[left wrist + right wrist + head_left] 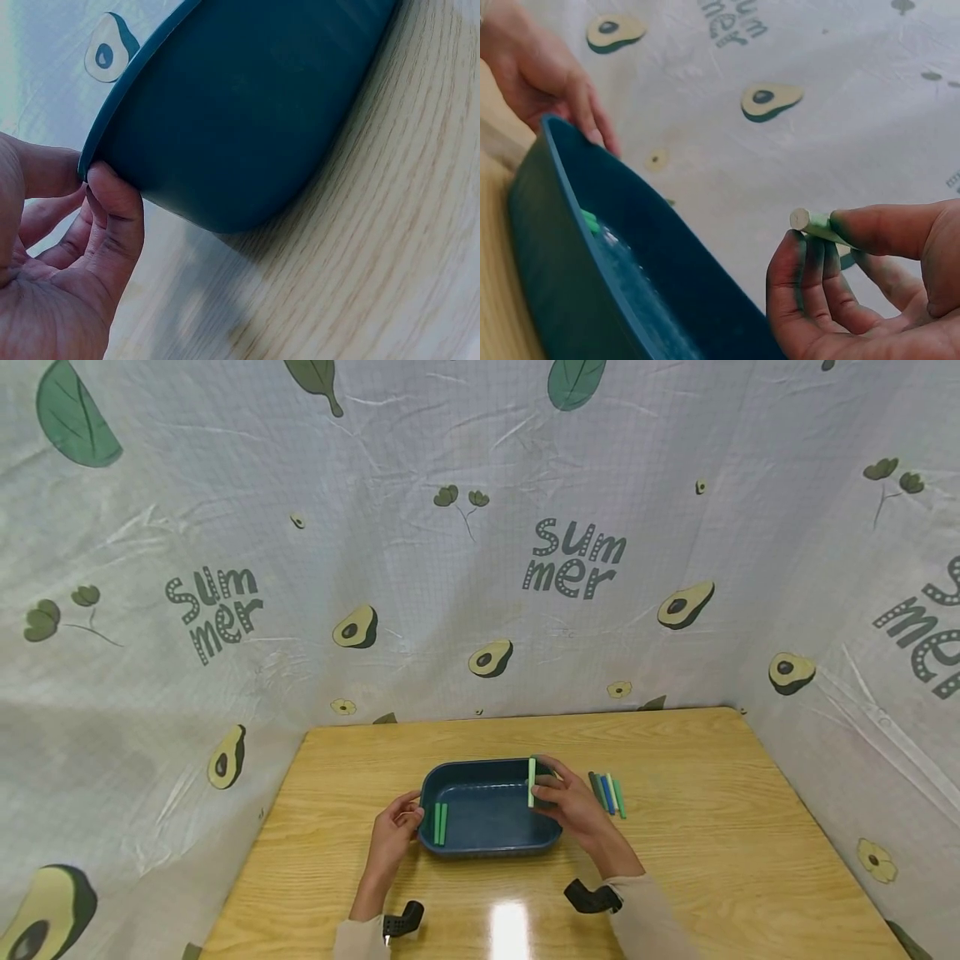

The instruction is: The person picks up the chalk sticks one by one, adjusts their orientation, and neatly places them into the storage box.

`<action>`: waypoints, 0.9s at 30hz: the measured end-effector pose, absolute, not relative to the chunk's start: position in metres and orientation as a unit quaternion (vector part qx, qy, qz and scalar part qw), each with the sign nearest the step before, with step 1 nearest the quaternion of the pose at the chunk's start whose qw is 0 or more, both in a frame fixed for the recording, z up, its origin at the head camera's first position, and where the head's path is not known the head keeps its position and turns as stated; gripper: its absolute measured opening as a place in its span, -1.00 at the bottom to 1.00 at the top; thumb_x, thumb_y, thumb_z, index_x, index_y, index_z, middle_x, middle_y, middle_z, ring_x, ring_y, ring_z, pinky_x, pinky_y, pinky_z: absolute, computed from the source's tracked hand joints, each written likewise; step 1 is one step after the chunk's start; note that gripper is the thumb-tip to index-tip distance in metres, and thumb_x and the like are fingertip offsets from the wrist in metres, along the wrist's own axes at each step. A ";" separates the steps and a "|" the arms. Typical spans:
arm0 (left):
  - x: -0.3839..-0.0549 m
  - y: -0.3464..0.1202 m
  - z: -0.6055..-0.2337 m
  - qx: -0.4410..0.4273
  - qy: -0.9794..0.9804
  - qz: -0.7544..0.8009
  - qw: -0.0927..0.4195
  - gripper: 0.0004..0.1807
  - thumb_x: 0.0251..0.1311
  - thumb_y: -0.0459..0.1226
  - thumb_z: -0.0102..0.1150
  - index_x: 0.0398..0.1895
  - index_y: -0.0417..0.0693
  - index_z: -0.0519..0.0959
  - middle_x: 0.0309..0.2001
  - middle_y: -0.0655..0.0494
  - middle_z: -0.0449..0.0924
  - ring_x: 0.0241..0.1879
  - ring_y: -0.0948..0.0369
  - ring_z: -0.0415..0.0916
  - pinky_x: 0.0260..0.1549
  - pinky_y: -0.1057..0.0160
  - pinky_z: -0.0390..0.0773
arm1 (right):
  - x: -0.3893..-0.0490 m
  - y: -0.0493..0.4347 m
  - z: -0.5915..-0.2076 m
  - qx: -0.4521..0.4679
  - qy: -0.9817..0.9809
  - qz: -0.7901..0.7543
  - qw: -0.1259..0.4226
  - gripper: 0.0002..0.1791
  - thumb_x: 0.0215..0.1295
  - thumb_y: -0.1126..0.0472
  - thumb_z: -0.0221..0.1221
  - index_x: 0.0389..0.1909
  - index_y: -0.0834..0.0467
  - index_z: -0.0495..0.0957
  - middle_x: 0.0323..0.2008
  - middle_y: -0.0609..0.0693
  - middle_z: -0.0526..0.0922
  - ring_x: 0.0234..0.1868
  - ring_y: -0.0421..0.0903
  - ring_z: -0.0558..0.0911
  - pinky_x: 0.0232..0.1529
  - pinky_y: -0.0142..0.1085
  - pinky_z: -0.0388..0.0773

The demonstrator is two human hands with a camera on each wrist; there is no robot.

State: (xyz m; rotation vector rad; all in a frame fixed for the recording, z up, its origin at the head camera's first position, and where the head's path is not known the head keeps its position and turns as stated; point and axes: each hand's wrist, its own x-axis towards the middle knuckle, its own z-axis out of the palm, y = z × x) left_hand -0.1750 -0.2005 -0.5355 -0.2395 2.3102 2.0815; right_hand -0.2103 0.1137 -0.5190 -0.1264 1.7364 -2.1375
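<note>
A dark blue rectangular basin (491, 850) with rounded corners stands on the table. At its left end my left hand (396, 828) pinches the rim between thumb and fingers, as the left wrist view shows close up. Two green chalk sticks (440, 823) lie side by side inside the basin, near its left wall. Over the basin's right end, my right hand (567, 802) pinches a light green chalk stick (532, 782) between thumb and fingertips. Green dust smudges those fingers (784, 289) in the right wrist view.
Several chalk sticks (608, 794), in dark green, green, blue and pale yellow, lie in a row on the wooden table (697, 835) right of the basin. A white sheet (420, 568) printed with avocados hangs behind and along both sides of the table.
</note>
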 end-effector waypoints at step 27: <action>-0.187 -0.204 -0.566 -0.090 0.744 0.663 -0.001 -0.58 0.36 -0.37 0.10 0.28 -0.21 0.45 -0.07 -0.10 0.46 -0.33 0.38 0.46 -0.42 0.34 0.51 | -0.220 0.047 -0.523 -0.023 0.623 -0.747 0.231 -0.38 0.40 0.37 0.07 0.43 0.30 0.14 0.29 0.39 0.33 0.14 0.21 0.55 0.13 0.02 0.55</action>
